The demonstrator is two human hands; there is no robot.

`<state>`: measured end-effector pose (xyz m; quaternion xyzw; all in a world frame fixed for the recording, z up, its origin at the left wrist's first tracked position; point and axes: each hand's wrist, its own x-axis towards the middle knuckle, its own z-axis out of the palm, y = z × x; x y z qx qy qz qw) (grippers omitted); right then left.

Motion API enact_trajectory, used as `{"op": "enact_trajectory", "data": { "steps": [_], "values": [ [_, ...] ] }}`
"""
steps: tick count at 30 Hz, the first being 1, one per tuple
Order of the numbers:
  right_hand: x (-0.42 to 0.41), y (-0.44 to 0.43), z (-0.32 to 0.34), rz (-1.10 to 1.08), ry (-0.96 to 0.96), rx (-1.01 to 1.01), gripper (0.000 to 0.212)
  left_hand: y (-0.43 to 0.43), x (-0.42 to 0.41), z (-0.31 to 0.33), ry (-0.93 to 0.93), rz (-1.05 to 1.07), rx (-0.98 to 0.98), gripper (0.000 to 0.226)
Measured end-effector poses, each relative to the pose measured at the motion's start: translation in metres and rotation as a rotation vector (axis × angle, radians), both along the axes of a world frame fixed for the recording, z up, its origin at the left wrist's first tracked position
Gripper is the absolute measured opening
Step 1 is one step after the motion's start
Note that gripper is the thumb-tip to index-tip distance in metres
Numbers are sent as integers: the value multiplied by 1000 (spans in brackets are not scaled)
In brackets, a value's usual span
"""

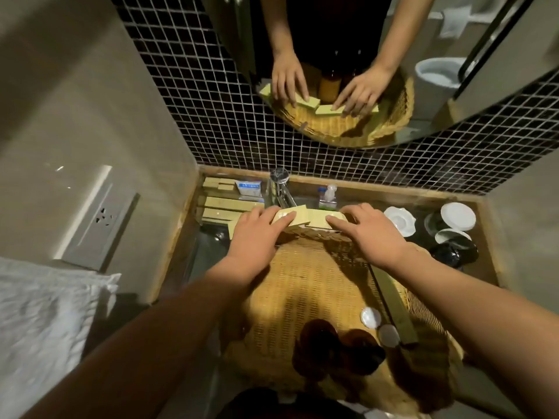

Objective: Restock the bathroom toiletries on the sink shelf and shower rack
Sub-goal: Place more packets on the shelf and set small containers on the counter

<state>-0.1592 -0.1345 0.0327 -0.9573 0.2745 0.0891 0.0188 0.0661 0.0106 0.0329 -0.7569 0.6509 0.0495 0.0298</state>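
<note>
Pale boxes [305,220] under both hands, wicker basket [308,285], sachet [250,188] print unreadable

Two small pale yellow-green cardboard toiletry boxes [305,220] sit side by side at the far rim of a round woven wicker basket [305,285], one slightly overlapping the other. More flat boxes of the same pale colour [225,207] lie stacked at the left end of the counter [484,237], with a white-and-blue sachet [249,188] just behind them. In the basket's near part stand dark brown bottles [329,349], two small white round caps [378,325] and a long olive-green box [393,306] lying along the right side.
</note>
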Motion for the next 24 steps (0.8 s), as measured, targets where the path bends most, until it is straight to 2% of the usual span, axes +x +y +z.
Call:
{"op": "enact_trajectory", "data": {
  "steps": [3,9,12,15,19,21,24],
  "values": [
    [23,-9,9,-25,-31,-8,84,2,36,6,7,79,14,79],
    [69,-16,9,-37,-166,51,65,4,94,-7,-19,168,106,89],
    [84,-17,3,-6,-192,83,72,-4,113,-16,22,151,159,90],
    [95,-15,1,2,-237,115,64,-14,125,-31,82,118,201,89],
    [103,-14,-7,22,-272,183,62,-25,139,-49,70,15,154,74],
    [101,-15,-15,31,-289,208,65,-37,146,-56,49,-2,234,74],
    [99,-13,-19,28,-344,220,57,-50,153,-64,57,-8,330,79]
  ]
}}
